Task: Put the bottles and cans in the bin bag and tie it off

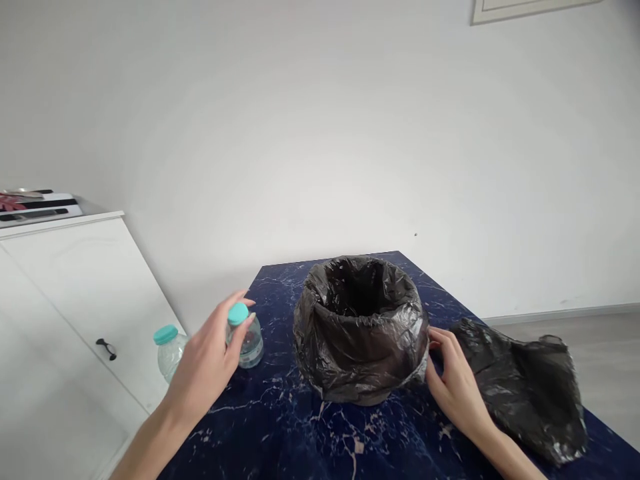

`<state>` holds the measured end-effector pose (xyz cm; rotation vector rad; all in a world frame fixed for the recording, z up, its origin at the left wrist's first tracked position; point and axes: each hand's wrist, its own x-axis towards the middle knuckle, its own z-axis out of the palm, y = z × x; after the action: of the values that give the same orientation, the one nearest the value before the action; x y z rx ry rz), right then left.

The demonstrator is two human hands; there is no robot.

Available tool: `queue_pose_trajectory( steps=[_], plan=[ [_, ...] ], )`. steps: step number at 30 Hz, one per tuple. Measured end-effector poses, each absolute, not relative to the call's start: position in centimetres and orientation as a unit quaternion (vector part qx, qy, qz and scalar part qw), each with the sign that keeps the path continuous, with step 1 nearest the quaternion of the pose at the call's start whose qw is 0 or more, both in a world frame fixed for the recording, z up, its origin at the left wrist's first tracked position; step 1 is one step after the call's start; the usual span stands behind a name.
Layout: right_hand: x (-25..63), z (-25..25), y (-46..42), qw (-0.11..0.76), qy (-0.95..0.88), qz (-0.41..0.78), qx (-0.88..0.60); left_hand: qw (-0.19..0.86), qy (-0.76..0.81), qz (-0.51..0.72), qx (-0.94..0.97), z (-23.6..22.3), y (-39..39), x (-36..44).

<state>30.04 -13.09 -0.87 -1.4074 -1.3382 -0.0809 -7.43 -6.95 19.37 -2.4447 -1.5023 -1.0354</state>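
**Our left hand point(207, 347) grips a bottle point(251, 345); our right hand point(457, 383) touches a bag**

We have the left hand partly closed around the teal-capped bottle, thumb on the near side and fingers reaching past the cap. The bottle is upright over the left part of the table point(280, 427); we cannot tell whether its base touches. Our right hand is half open, its fingertips against the right side of the black bag point(357, 350) lining a round container; whether they pinch it, we cannot tell. A second bottle point(171, 353) shows behind our left wrist, and another black bag point(530, 387) lies crumpled beside our right hand.
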Motion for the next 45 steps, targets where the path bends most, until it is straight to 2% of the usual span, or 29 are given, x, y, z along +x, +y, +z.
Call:
queue_pose_trajectory(
  steps=[2,5,7,9,13,17,22,28,34,39,45],
  plan=[
    [29.8,-1.6,-12.9,0.536,-0.597,-0.033,-0.596,0.083,-0.466,-0.433,-0.767,21.9,-9.1,-5.8],
    [29.5,-3.6,-12.4,0.498,-0.629,-0.060,-0.595,0.129,-0.314,-0.621,-0.706,25.8,-11.5,-2.7],
    [29.4,-5.1,-11.8,0.477,-0.638,-0.084,-0.598,0.111,-0.211,-0.680,-0.693,28.1,-12.0,-0.6],
    [29.4,-6.1,-11.4,0.464,-0.642,-0.096,-0.604,0.083,-0.141,-0.685,-0.710,29.8,-11.3,1.4],
    [29.3,-5.9,-11.3,0.472,-0.634,-0.101,-0.604,-0.060,-0.068,-0.603,-0.793,31.2,-8.1,5.1],
    [29.1,-4.2,-11.7,0.482,-0.635,-0.094,-0.596,-0.165,-0.124,-0.508,-0.836,30.5,-4.7,8.2],
    [29.0,-3.2,-11.9,0.489,-0.632,-0.094,-0.594,-0.144,-0.198,-0.331,-0.911,28.7,-2.5,10.6],
    [28.9,-2.8,-12.0,0.493,-0.643,-0.064,-0.582,-0.122,-0.277,-0.195,-0.933,26.6,-0.6,11.8],
    [28.8,-2.5,-12.1,0.495,-0.642,-0.023,-0.586,-0.033,-0.322,-0.034,-0.946,25.0,2.0,11.8],
    [28.9,-2.2,-12.1,0.495,-0.650,0.023,-0.576,0.009,-0.316,-0.005,-0.949,23.6,2.6,11.7],
    [29.1,-2.3,-12.1,0.483,-0.654,0.006,-0.582,0.026,-0.308,-0.082,-0.947,24.1,1.3,10.4]
  ],
)
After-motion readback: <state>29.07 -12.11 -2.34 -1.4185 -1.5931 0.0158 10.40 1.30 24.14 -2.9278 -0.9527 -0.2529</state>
